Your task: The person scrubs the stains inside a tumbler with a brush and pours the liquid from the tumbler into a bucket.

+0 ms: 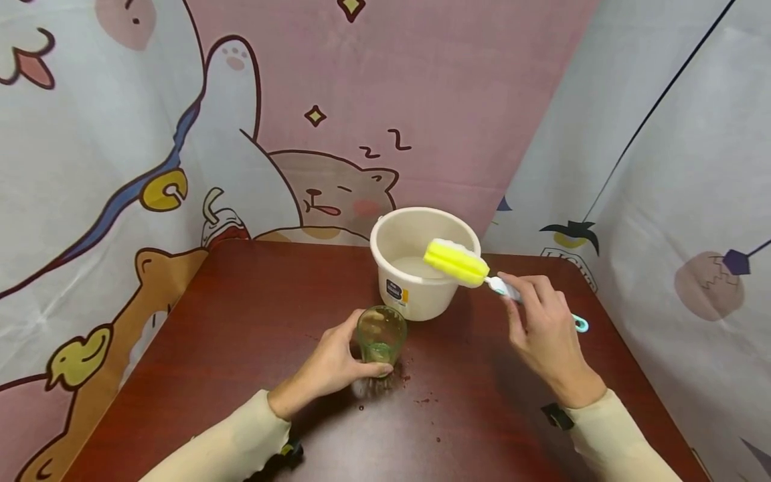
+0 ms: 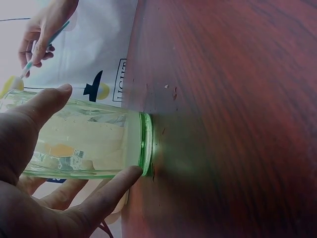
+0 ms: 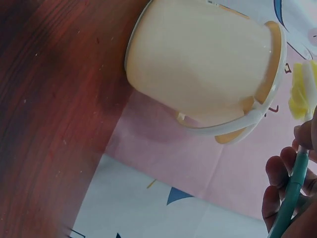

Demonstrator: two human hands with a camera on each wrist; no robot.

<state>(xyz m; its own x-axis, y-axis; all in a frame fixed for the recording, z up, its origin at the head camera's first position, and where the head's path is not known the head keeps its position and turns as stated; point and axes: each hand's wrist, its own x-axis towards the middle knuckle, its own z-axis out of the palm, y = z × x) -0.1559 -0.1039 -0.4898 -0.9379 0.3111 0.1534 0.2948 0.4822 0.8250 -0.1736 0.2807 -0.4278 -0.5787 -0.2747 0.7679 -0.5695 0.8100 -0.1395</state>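
My left hand (image 1: 334, 365) grips a clear green drinking glass (image 1: 382, 331) near the table's middle, thumb on one side and fingers round the other. In the left wrist view the green glass (image 2: 89, 141) has its base at the tabletop. Up to the right, my right hand (image 1: 545, 335) pinches the white and teal handle (image 1: 508, 289) of a sponge brush. Its yellow and white sponge head (image 1: 458, 262) is raised over the near right rim of a cream bucket (image 1: 421, 301). The right wrist view shows fingers curled about the teal handle (image 3: 294, 191).
The cream bucket stands behind the glass on a dark red wooden table (image 1: 271, 294), its white carrying handle (image 3: 223, 128) hanging at the side. Small reddish crumbs and drops (image 1: 426, 401) dot the tabletop near the glass. Cartoon-printed curtains (image 1: 421, 100) enclose the table's back and sides.
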